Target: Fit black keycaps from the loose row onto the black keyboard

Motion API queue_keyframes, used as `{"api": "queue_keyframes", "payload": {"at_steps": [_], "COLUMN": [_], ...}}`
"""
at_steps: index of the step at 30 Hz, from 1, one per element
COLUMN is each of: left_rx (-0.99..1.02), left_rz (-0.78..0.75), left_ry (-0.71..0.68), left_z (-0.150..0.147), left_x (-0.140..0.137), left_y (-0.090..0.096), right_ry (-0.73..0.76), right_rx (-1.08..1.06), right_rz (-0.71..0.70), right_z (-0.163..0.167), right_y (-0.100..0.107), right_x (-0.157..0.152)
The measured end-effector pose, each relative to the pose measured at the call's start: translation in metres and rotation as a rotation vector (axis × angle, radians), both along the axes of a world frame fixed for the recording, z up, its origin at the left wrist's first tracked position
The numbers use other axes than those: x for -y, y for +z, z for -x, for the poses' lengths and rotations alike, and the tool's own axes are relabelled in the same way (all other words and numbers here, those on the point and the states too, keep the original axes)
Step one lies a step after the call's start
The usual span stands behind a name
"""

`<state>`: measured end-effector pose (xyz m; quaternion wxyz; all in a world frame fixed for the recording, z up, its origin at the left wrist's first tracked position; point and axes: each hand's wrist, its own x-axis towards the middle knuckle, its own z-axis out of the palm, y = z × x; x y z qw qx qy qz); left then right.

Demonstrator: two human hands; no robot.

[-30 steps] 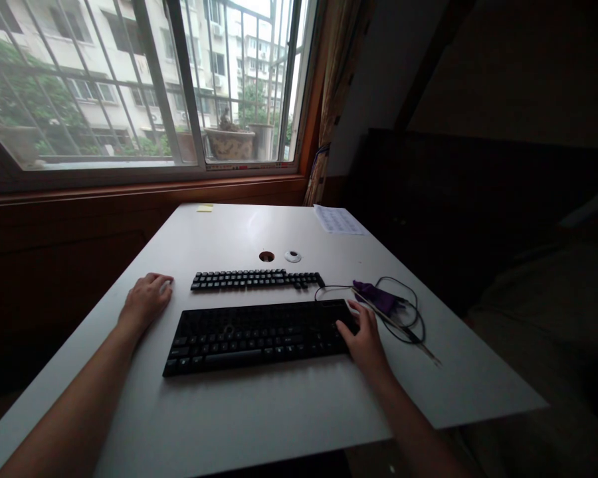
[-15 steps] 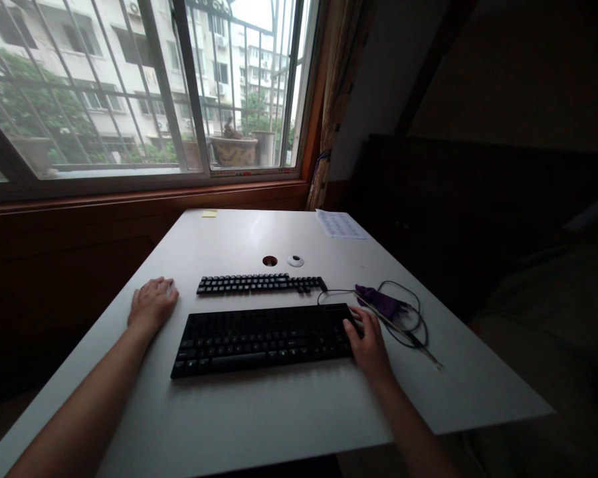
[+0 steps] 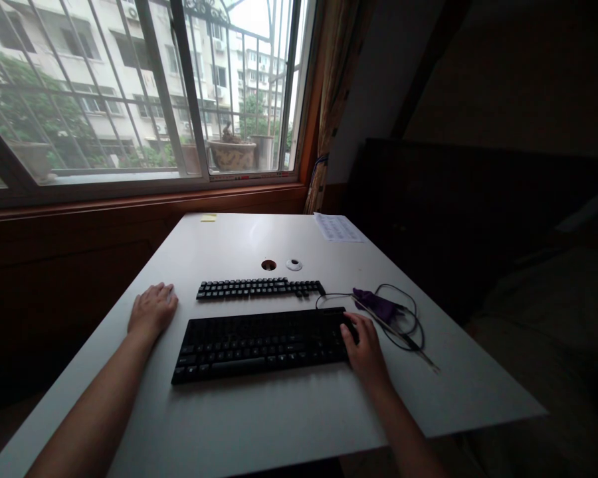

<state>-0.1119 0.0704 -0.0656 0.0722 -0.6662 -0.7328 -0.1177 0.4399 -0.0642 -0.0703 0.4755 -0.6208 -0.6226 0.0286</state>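
Note:
A black keyboard (image 3: 259,348) lies in the middle of the white table. Its front rows show keycaps; the far part looks dark and its detail is hard to make out. My right hand (image 3: 363,345) is at the keyboard's right end, thumb on top and fingers bent around the edge area. Behind the keyboard, black keycaps (image 3: 254,288) sit in close rows. Over on the left, my left hand (image 3: 152,309) rests on the table with curled fingers; a small pale thing shows by the fingertips, too small to name.
Right of the keyboard lie a purple cloth (image 3: 376,304), a looped black cable (image 3: 418,325) and a thin stick (image 3: 421,355). Farther back are a round hole (image 3: 268,265), its white ring cover (image 3: 294,264), a printed sheet (image 3: 337,228) and a yellow note (image 3: 208,217).
The view has tilted up slightly, so the table sits a little lower. Both hands stay at nearly the same places, and the keyboard and keycaps have not visibly moved on the table.

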Motion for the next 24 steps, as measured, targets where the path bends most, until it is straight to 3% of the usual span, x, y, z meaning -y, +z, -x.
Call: {"api": "queue_keyframes", "payload": {"at_steps": [9,17,24], "left_rx": [-0.08,-0.031,-0.034], "left_rz": [-0.008,-0.035,-0.074], "left_ry": [0.028,0.007,-0.03], "left_z": [-0.001,-0.004,0.006], "left_x": [-0.002,0.004,0.002], "left_y": [-0.004,-0.004,-0.008], "right_ry": [-0.024,-0.022,-0.014], "right_rx": [-0.058,-0.151,0.19], "right_rz": [0.041,0.065,-0.056], "right_z": [-0.006,-0.014,-0.002], "right_y": [-0.004,-0.007,0.013], "right_x": [-0.001,0.002,0.006]}}
